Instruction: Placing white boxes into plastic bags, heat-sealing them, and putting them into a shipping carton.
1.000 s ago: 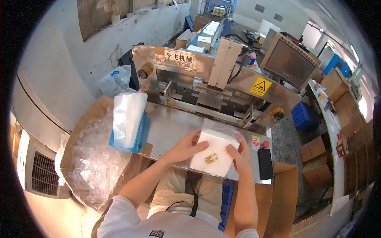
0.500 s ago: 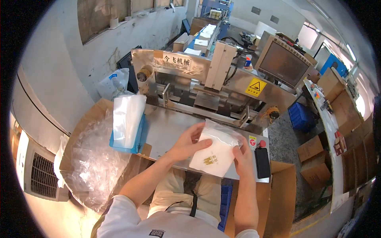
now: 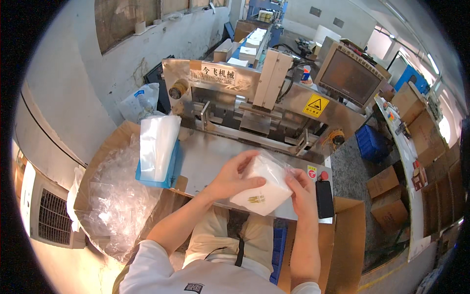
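Observation:
A white, square packet of what look like napkins [image 3: 264, 188], with a small gold print on its face, is held in a clear plastic bag above the front edge of the metal machine table [image 3: 205, 152]. My left hand [image 3: 238, 177] grips its left side, thumb on top and fingers behind. On the right side, my right hand [image 3: 301, 190] pinches the packet near its upper corner. The clear end of the bag [image 3: 274, 161] lies between both hands at the packet's far side. The fingertips beneath the packet are hidden.
A steel machine [image 3: 254, 122] stands just beyond my hands. To the left are a blue bin [image 3: 172, 169] of clear bags and a large carton [image 3: 110, 137] full of loose clear plastic. A black phone-like slab [image 3: 324, 200] and a red button [image 3: 323, 175] sit at the table's right; an open carton [image 3: 348, 235] stands below.
The packet has tilted, its printed face now foreshortened and its near edge slightly farther from me. The bag's clear end has come down closer to the packet. Both hands keep their hold.

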Motion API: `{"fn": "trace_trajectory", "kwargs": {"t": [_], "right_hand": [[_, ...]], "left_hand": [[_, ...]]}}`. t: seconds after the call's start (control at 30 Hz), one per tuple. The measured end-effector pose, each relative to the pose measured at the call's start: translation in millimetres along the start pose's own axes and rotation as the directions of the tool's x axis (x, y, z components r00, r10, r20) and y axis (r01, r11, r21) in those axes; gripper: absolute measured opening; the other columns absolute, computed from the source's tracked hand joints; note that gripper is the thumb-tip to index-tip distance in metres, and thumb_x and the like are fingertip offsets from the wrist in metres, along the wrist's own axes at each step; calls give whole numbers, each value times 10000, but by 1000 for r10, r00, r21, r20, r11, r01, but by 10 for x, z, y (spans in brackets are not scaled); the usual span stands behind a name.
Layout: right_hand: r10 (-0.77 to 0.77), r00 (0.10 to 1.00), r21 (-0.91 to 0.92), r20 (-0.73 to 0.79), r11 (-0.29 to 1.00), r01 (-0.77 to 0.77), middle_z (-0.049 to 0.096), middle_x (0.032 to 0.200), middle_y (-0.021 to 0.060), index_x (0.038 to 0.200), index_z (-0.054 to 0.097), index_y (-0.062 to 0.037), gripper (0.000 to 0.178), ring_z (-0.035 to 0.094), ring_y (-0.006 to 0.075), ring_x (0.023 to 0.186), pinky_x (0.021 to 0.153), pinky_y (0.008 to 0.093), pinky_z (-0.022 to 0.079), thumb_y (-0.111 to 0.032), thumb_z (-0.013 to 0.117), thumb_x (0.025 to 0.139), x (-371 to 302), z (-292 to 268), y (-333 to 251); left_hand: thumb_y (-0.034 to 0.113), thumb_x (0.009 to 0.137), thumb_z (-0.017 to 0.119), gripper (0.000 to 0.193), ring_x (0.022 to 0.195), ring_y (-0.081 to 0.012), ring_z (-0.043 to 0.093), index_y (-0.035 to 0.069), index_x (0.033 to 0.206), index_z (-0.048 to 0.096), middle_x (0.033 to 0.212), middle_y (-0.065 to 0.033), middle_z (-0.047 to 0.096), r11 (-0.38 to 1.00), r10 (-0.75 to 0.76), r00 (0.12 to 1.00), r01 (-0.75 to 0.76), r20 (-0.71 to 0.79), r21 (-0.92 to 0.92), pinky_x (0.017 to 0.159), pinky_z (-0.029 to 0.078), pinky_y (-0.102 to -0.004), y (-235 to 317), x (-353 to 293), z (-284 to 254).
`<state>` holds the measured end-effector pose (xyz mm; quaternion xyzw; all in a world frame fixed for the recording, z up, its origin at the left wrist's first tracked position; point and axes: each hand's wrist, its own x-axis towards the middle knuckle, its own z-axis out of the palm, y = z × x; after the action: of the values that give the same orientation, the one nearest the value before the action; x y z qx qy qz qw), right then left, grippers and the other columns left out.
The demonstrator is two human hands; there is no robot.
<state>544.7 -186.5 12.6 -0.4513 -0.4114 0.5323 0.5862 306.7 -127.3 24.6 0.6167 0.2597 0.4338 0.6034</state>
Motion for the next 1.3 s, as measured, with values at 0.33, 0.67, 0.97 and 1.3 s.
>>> {"fn": "trace_trajectory", "kwargs": {"t": [0.33,0.67,0.97,1.3], "right_hand": [[-296,935,-93,-197,955,283,715,1018,67,1021,681,7,117,640,101,873,818,246,501,-76,687,938,-33,132,-49],[-244,891,3,-384,964,266,699,913,51,967,669,-2,103,631,109,809,752,255,506,-105,675,955,86,-114,12],[8,956,36,-294,999,3,684,845,26,914,662,-47,139,638,94,734,623,240,507,-178,680,957,93,-232,165],[120,958,22,-262,993,-119,673,817,11,899,650,-47,149,638,82,731,650,229,498,-150,613,1000,56,-328,238]], "left_hand": [[211,782,872,834,1224,-196,540,-15,1445,418,1333,-129,562,999,31,999,-32,38,28,1071,416,-344,26,-50,-1],[194,755,879,1084,1369,-226,432,13,1571,189,1498,-161,425,984,-11,970,54,242,-171,1153,327,-365,-243,-272,-9],[296,925,719,793,1139,-160,581,39,1549,302,1330,-127,579,943,-279,952,297,126,-151,957,480,-291,-193,-269,-29],[466,946,662,810,991,-135,636,27,1540,329,1277,-86,611,981,-159,963,179,217,-79,699,573,-279,-97,-353,5]]}}
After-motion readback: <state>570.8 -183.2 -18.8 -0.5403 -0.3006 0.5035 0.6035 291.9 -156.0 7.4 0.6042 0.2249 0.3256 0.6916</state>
